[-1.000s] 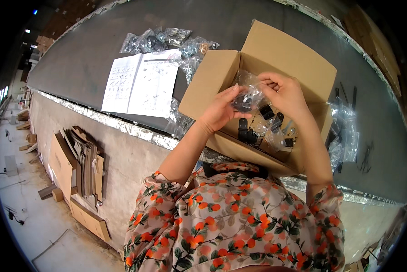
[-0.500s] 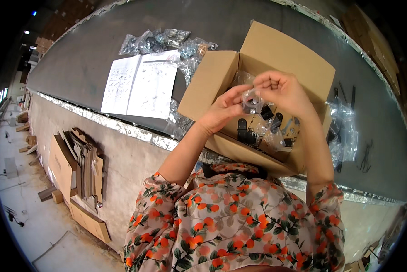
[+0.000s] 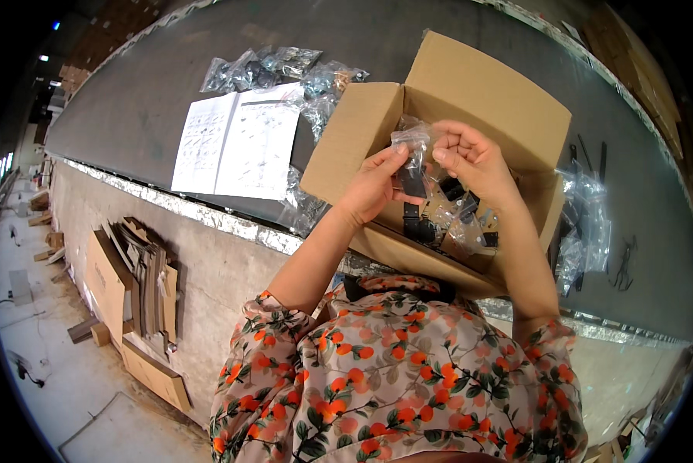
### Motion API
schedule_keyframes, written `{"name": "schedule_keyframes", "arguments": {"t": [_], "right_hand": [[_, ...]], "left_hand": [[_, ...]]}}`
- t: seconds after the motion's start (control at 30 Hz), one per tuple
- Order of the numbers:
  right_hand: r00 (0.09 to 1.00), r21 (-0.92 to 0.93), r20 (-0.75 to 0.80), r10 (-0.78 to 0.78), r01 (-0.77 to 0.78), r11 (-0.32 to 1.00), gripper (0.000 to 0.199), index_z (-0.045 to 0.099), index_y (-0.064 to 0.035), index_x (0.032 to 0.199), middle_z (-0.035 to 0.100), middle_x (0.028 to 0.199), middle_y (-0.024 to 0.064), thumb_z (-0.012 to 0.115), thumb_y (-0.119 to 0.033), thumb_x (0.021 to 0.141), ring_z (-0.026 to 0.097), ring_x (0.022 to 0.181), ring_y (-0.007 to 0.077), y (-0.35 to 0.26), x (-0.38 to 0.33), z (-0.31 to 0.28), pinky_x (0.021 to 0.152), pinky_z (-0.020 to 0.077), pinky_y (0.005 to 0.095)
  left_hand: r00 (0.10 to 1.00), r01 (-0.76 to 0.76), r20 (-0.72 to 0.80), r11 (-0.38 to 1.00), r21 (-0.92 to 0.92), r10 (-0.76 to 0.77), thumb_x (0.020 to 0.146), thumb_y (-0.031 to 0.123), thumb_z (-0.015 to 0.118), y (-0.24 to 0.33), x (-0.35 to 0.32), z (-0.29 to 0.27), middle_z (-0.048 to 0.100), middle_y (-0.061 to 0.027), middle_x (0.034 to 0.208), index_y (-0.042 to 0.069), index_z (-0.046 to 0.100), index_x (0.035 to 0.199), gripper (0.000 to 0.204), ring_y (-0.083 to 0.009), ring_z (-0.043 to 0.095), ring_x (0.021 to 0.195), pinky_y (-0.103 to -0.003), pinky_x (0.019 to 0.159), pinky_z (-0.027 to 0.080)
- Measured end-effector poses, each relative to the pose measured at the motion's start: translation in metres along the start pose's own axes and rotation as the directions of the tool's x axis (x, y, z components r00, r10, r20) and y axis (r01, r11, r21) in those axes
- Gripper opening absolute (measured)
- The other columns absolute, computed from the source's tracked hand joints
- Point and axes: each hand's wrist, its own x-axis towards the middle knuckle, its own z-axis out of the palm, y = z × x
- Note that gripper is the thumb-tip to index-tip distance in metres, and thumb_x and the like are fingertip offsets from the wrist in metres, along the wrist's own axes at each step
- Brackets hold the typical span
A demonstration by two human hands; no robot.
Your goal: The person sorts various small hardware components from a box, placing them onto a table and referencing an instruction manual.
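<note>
My left hand (image 3: pixel 377 181) pinches a small clear plastic bag (image 3: pixel 414 158) by its upper part, thumb on top. What looks like dark parts show through the bag, too blurred to name. Just to its right, my right hand (image 3: pixel 474 162) is half curled, with thumb and fingertips apart and nothing visible between them. Both hands are over an open cardboard box (image 3: pixel 485 89). Inside it lie black brackets (image 3: pixel 417 228) and a clear bag of small parts (image 3: pixel 464 235); my right hand and forearm hide part of the contents.
Left of the box, an open printed booklet (image 3: pixel 258 150) lies on the dark tabletop (image 3: pixel 146 116), with several bags of hardware (image 3: pixel 246 71) behind it. More clear bags (image 3: pixel 589 220) and thin black rods (image 3: pixel 623 266) lie right of the box. Flattened cardboard (image 3: pixel 134 289) leans below the table edge.
The bag now hangs upright from my left hand, more fully in view. My right hand has come away from it slightly to the right.
</note>
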Motion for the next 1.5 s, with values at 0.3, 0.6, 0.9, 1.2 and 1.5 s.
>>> {"name": "schedule_keyframes", "arguments": {"t": [0.3, 0.6, 0.9, 1.2, 1.5], "right_hand": [[0.994, -0.414, 0.099, 0.047, -0.002, 0.910, 0.015, 0.058, -0.0033, 0.087, 0.050, 0.061, -0.0032, 0.059, -0.015, 0.078, 0.040, 0.052, 0.0029, 0.006, 0.001, -0.012, 0.047, 0.0333, 0.0188], [0.997, -0.371, 0.036, 0.064, -0.046, 0.927, 0.015, 0.054, -0.0020, 0.079, 0.049, 0.064, -0.0037, 0.054, -0.017, 0.083, 0.043, 0.057, 0.0019, 0.018, 0.006, -0.026, 0.050, 0.0344, 0.0168], [0.985, -0.306, 0.081, 0.151, -0.119, 0.945, 0.012, 0.051, -0.0017, 0.074, 0.053, 0.069, -0.0010, 0.055, -0.010, 0.081, 0.047, 0.063, 0.0028, 0.011, 0.000, -0.019, 0.056, 0.0382, 0.0174], [0.969, -0.211, 0.180, 0.168, -0.128, 0.969, 0.009, 0.052, -0.0024, 0.072, 0.054, 0.069, -0.0029, 0.060, -0.003, 0.075, 0.047, 0.062, 0.0016, 0.000, -0.006, -0.017, 0.056, 0.0388, 0.0162], [0.988, -0.087, 0.129, 0.083, -0.073, 0.994, 0.020, 0.052, -0.0021, 0.089, 0.054, 0.074, -0.0012, 0.062, -0.001, 0.071, 0.049, 0.065, 0.0039, 0.001, -0.005, -0.015, 0.059, 0.0412, 0.0178]], "left_hand": [[0.999, 0.038, -0.043, 0.979, 0.200, -0.030, 0.087, 0.030, 0.044, 0.000, -0.001, 0.012, 0.053, -0.0040, 0.097, 0.007, 0.046, 0.114, 0.036, -0.0163, 0.058, 0.081, -0.035, 0.064, 0.053], [0.992, 0.119, -0.054, 0.986, 0.113, -0.114, 0.086, 0.032, 0.045, 0.000, 0.001, 0.007, 0.055, -0.0040, 0.094, 0.007, 0.048, 0.109, 0.034, -0.0152, 0.058, 0.078, -0.033, 0.062, 0.053], [0.996, -0.081, 0.062, 0.981, 0.179, 0.070, 0.079, 0.020, 0.059, -0.003, 0.001, 0.005, 0.058, -0.0019, 0.088, 0.005, 0.053, 0.100, 0.026, -0.0107, 0.056, 0.078, -0.025, 0.071, 0.047], [0.979, -0.187, -0.039, 0.956, 0.224, 0.201, 0.072, 0.008, 0.065, -0.005, -0.003, 0.007, 0.059, 0.0000, 0.082, 0.004, 0.061, 0.092, 0.021, -0.0066, 0.053, 0.077, -0.020, 0.069, 0.042], [0.970, -0.186, -0.128, 0.972, 0.141, 0.204, 0.075, 0.015, 0.064, -0.006, -0.005, 0.006, 0.059, -0.0004, 0.079, 0.005, 0.062, 0.089, 0.018, -0.0065, 0.052, 0.071, -0.019, 0.062, 0.041]]}}
